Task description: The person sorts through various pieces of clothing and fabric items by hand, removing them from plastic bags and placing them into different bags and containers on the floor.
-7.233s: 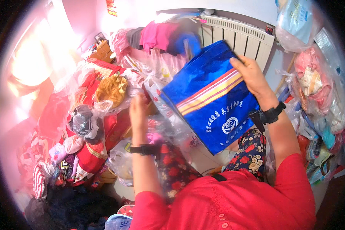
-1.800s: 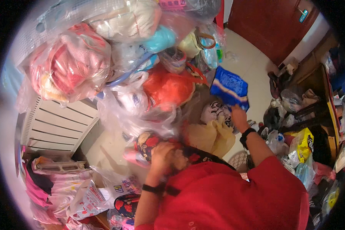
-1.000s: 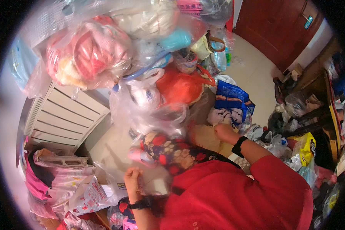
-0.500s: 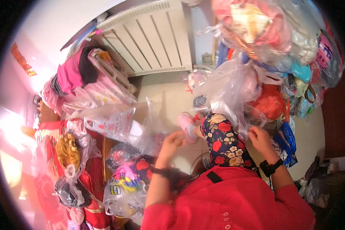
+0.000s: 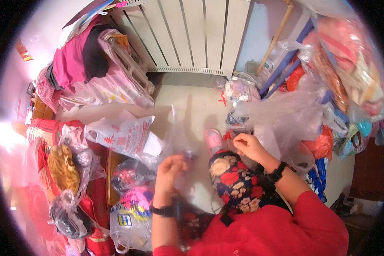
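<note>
Over the gap between my knees is my left hand [image 5: 170, 171], its fingers bent and smeared by motion. It is beside a thin clear plastic bag [image 5: 177, 138] that stands up from the floor; whether it touches the bag is unclear. My right hand [image 5: 252, 149] hovers above my flowered trouser leg [image 5: 239, 181], its thumb and fingers drawn together. Anything pinched there is too small to make out. Left of my left hand lies a white plastic bag with red print [image 5: 121, 134]. To the right of my right hand sits a big heap of clear plastic bags [image 5: 286, 115].
A white radiator [image 5: 187, 36] stands against the far wall. Folded clothes [image 5: 77, 64] are piled at the far left. Bagged clothes [image 5: 64, 168] lie on red cloth at the left. Stuffed bags [image 5: 350, 55] and an orange-red bag [image 5: 320, 145] rise at the right.
My right hand has moved left, from beside my knee to above my leg. My left hand has shifted slightly left and down. The view has turned, so the right-hand bags appear further right.
</note>
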Motion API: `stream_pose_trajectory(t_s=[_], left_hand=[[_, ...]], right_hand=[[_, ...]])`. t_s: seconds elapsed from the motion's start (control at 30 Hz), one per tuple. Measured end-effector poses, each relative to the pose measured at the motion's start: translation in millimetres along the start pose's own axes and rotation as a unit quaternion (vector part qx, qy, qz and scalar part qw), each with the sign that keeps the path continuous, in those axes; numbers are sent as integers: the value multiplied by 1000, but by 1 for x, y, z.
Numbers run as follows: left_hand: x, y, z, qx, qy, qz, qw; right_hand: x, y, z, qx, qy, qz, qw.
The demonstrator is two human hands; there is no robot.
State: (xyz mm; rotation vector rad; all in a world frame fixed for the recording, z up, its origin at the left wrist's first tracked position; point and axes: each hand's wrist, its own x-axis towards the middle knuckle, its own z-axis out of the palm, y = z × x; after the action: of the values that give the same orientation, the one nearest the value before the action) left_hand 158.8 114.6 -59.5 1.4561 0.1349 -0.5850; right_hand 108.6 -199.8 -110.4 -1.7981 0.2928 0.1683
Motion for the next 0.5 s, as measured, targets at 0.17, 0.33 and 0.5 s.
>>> stream_pose_trajectory(t_s=[0.17,0.33,0.5], left_hand=[[35,0,9,-27,33,-77,996],[56,-8,17,31,-1,-103,994],[68,-4,17,42,-61,-100,992]], right_hand=[[146,66,15,-82,91,44,992],[258,111,-17,-400,179,-45,898],[282,166,-84,-612,211,22,762]])
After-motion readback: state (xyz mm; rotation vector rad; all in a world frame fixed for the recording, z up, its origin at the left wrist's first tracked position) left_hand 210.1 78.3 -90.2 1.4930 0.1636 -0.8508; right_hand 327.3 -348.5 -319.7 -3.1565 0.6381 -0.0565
